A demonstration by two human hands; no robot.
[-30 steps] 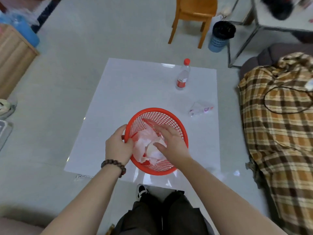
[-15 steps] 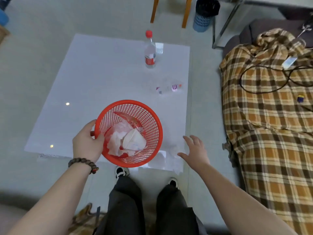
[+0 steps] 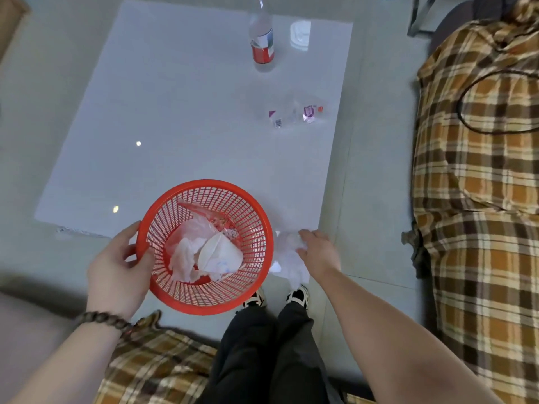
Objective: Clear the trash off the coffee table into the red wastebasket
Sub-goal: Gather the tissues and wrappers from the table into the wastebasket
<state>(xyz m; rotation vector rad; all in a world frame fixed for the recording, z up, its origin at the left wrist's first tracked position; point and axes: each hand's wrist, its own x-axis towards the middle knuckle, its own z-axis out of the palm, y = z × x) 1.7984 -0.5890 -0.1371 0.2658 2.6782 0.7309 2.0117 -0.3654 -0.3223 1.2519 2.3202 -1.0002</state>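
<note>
A person seated above a white table (image 3: 163, 118) grips the red basket (image 3: 256, 228) by its near-left rim with the left hand (image 3: 116, 272), thumb hooked inside the mesh and fingers curled under the edge. The right hand (image 3: 318, 252), fingers loosely bent and half-spread, rests on a crumpled clear plastic bag (image 3: 287, 258) at the table's near-right corner, just beside the basket; whether it has closed on the bag cannot be told. Inside the basket lie a white tissue (image 3: 183, 260), a folded white paper piece (image 3: 220, 255) and a clear wrapper with red print (image 3: 210, 220), its lettering too blurred to read. Farther back on the table stands a bottle (image 3: 261, 39) with a red-and-white label, illegible, and nearer the right edge lies a clear wrapper (image 3: 294, 113) showing a barcode and purple markings. A bead bracelet (image 3: 102, 319) circles the left wrist.
</note>
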